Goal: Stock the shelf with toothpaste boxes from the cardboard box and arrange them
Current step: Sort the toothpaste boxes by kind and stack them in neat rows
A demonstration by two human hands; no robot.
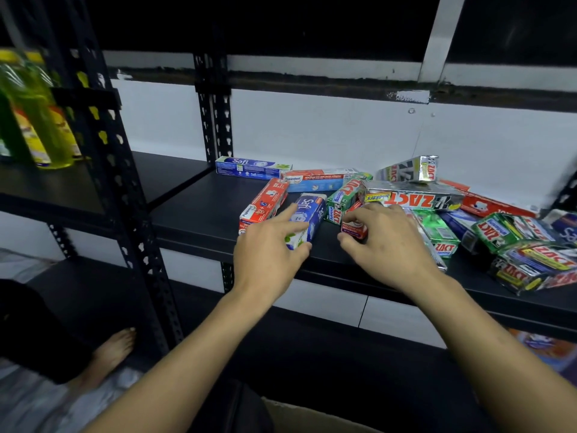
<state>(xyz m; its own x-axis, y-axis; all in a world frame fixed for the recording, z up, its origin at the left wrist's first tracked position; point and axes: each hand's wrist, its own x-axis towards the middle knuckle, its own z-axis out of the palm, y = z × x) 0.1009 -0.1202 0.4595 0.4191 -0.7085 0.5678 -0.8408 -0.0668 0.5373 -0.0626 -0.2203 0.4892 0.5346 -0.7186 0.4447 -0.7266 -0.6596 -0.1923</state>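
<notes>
Two boxes in hand, low on the black shelf (193, 210) near its front edge.
Left hand (268, 245) grips the near end of a blue Safi box (307, 214), its long axis running front to back with the far end toward the wall; right hand (387, 242) pinches a small red box (354, 230) just beside it. A red Pepsodent box (263, 203) lies alongside on the left and a jumbled Zact pile (499, 239) crowds the right — yellow bottles (34, 114) at far left are blurred.
</notes>
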